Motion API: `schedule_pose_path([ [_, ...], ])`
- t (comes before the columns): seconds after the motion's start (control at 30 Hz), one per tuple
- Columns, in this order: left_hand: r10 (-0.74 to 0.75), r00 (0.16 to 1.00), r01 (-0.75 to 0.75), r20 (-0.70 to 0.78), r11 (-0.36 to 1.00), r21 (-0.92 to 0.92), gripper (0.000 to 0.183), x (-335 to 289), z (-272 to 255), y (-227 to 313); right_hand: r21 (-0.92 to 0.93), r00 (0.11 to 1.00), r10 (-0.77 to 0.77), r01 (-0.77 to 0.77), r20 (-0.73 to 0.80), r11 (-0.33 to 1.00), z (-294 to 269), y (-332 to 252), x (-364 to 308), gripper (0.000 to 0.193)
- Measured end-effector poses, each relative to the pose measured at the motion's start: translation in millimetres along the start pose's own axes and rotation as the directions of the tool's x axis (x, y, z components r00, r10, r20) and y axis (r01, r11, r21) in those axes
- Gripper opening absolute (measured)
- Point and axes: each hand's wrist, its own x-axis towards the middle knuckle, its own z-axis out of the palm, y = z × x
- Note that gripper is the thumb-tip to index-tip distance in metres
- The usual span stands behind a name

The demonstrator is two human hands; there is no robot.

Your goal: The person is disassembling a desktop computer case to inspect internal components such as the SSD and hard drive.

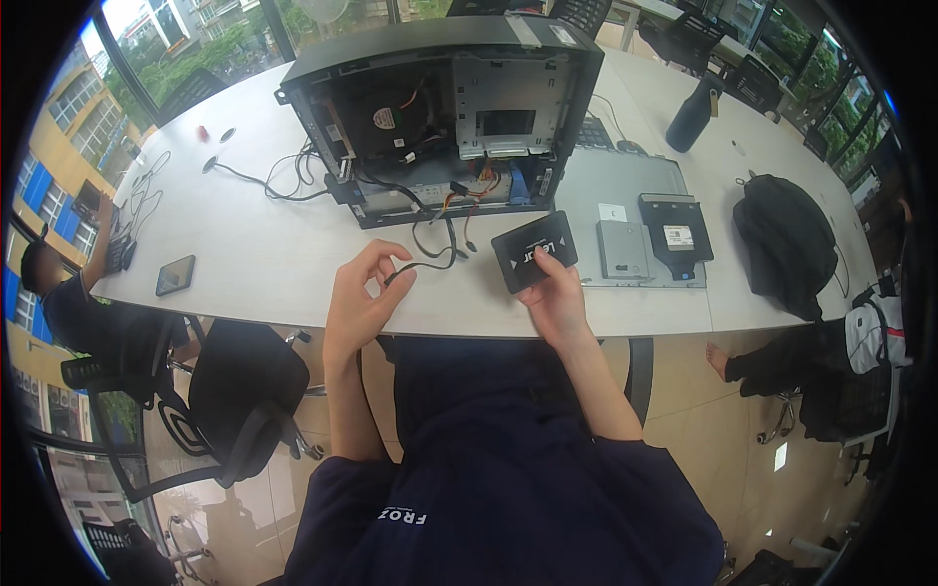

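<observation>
My left hand (363, 296) pinches the end of a thin black cable (430, 265) near the table's front edge. That cable runs back to the opened black computer case (440, 59), which lies with its inside toward me. In my right hand (555, 298) is a flat black solid-state drive (532, 252), thumb across its face and fingers underneath. The drive and the cable end are apart. Loose power connectors (470, 246) on coloured wires hang out of the case's near side, between my hands.
Right of the case, a grey metal side panel (645, 174) carries a drive bracket (623, 249) and an optical drive (676, 234). Farther right are a dark bottle (694, 115) and a black backpack (787, 244). A phone (176, 275) lies left. People sit at both ends.
</observation>
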Motion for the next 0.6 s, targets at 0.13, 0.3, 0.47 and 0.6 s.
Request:
schedule_pose_path([
  [0.13,0.158,0.976,-0.133,0.147,0.977,-0.165,0.01,-2.8,-10.4,-13.7,-0.043,0.998,0.011,-0.008,0.068,0.999,5.1,1.3,-1.8,0.027],
  [0.3,-0.162,0.937,0.257,0.308,0.919,-0.298,0.005,-0.5,-23.0,-15.0,-0.081,0.962,0.126,-0.109,0.242,0.991,10.5,5.2,14.1,0.036],
  [0.47,-0.08,0.842,0.327,0.533,0.863,-0.386,0.022,-1.8,-29.2,-15.2,-0.263,0.951,0.084,-0.003,0.298,0.965,53.4,2.9,24.6,0.039],
  [0.6,0.338,0.781,0.063,0.525,0.794,-0.605,0.038,-5.6,-23.2,-21.5,-0.178,0.957,0.139,-0.095,0.256,0.979,53.9,4.1,16.5,0.031],
])
